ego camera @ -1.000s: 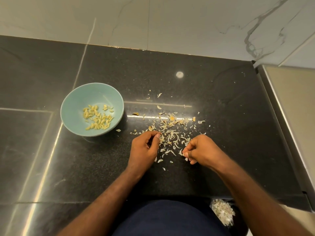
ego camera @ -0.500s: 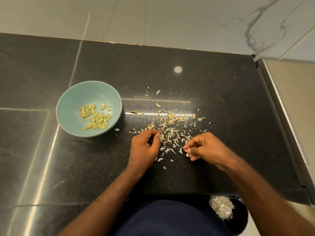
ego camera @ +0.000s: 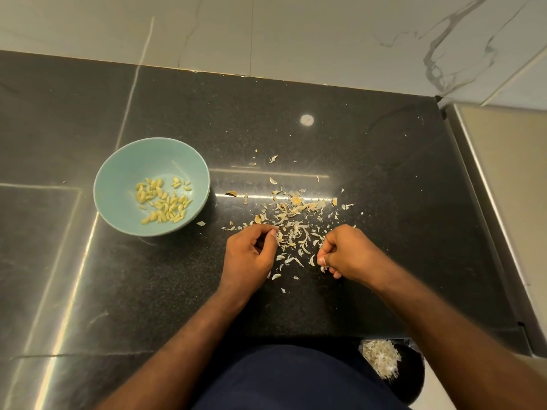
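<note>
A pale green bowl (ego camera: 118, 161) holds several peeled yellowish seeds (ego camera: 162, 202) and stands on the black stone counter (ego camera: 325, 137), left of centre. A scatter of dry husk scraps (ego camera: 293, 214) lies to its right. My left hand (ego camera: 248, 255) rests at the near left edge of that scatter, fingers curled and thumb against the fingertips; nothing shows inside it. My right hand (ego camera: 346, 253) rests at the near right edge of the scatter, fingers curled. Its fingertips pinch a small pale husk piece.
A dark bin (ego camera: 411, 377) with a heap of husks (ego camera: 381, 361) sits below the counter's front edge on the right. A beige raised surface (ego camera: 509, 202) borders the counter on the right. A marble wall (ego camera: 296, 34) runs along the back.
My right hand's fingers, stretched out half a second ago, have curled back in at the husk pile. My left hand keeps the same curled pose. The view has shifted slightly.
</note>
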### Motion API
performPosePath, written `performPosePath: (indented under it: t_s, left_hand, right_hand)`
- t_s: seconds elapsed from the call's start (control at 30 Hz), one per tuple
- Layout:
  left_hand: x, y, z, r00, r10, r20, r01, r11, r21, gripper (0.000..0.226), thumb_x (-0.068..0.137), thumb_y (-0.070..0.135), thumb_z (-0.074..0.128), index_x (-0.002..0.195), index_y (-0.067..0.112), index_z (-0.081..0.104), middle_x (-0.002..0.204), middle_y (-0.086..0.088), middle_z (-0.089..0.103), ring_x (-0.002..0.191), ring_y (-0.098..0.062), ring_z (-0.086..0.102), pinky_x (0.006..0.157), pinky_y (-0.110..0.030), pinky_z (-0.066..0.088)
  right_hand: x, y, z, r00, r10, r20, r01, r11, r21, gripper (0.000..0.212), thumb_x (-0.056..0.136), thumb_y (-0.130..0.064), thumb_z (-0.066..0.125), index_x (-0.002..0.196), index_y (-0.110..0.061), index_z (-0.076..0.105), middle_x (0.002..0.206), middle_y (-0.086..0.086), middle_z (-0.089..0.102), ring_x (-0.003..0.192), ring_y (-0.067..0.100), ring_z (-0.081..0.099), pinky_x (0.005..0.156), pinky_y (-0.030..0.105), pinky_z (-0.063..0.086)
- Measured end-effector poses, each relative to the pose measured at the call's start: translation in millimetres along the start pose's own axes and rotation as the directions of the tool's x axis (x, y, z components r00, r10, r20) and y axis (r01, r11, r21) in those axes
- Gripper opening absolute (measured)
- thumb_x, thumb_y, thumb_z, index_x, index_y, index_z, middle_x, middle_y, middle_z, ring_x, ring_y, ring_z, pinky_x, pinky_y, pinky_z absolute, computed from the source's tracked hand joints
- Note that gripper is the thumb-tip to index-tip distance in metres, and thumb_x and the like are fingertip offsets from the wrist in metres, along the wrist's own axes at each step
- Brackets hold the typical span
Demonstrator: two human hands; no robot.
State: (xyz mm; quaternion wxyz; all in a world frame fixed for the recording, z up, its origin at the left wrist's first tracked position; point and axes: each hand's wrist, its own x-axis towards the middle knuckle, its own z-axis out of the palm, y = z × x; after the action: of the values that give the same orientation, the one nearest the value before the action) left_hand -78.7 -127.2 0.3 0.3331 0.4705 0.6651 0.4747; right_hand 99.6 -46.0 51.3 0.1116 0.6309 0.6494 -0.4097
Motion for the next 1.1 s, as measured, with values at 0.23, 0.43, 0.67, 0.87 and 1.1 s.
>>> performPosePath:
  t_s: [0.23,0.43,0.67,0.87,1.1]
  left_hand:
    - [-0.4,3.8,-0.4,0.999,-0.034,0.013,0.034,0.999,0.004,0.013,0.094,0.012,0.065,0.105,0.016,0.071,0.081,0.005,0.068,0.072,-0.012,0.062,0.066,-0.027,0.056]
    - [-1.2,27.8,-1.7,0.965,-0.181,0.189,0.205,0.972,-0.116,0.013,0.095,0.021,0.064,0.107,0.021,0.071,0.091,0.006,0.072,0.079,-0.008,0.069,0.067,-0.023,0.057]
    - [13.2,54.1,-7.5,0.974,-0.122,0.191,0.151,0.977,-0.147,0.006,0.089,0.019,0.072,0.091,0.023,0.076,0.078,0.009,0.075,0.071,-0.007,0.071,0.067,-0.019,0.056]
    - [20.2,58.2,-15.4,0.988,-0.064,0.143,0.057,0.997,0.055,0.011,0.089,0.018,0.072,0.08,0.023,0.072,0.068,0.007,0.068,0.062,0.0,0.06,0.059,-0.015,0.049]
    - [24.7,58.4,-24.2,0.989,-0.051,0.14,0.052,0.999,-0.001,0.021,0.089,0.021,0.072,0.109,0.026,0.071,0.099,0.016,0.071,0.094,0.007,0.064,0.08,-0.01,0.051]
  right_hand:
    - [-4.1,0.4,5.8,0.995,-0.061,-0.077,0.054,0.995,-0.087,0.019,0.089,-0.009,0.072,0.075,-0.02,0.068,0.076,-0.003,0.069,0.072,0.008,0.064,0.078,0.035,0.059]
    - [-20.8,10.8,12.1,0.975,-0.109,-0.194,0.206,0.772,0.601,0.014,0.095,-0.005,0.063,0.101,-0.014,0.072,0.081,0.007,0.073,0.074,0.018,0.068,0.069,0.03,0.059]
    - [-26.9,-29.5,18.1,0.916,-0.195,-0.35,0.39,0.634,0.668,0.012,0.096,-0.007,0.062,0.1,-0.014,0.07,0.088,0.006,0.076,0.079,0.021,0.074,0.072,0.031,0.061]
    - [-19.9,-39.9,13.0,0.902,-0.131,-0.412,0.407,0.58,0.706,0.007,0.094,-0.007,0.066,0.099,-0.012,0.068,0.092,0.006,0.075,0.086,0.022,0.073,0.075,0.032,0.061]
    - [-21.7,-39.6,10.4,0.898,-0.218,-0.381,0.439,0.464,0.769,0.013,0.096,-0.004,0.06,0.101,-0.013,0.068,0.083,0.006,0.071,0.078,0.021,0.066,0.074,0.036,0.056]
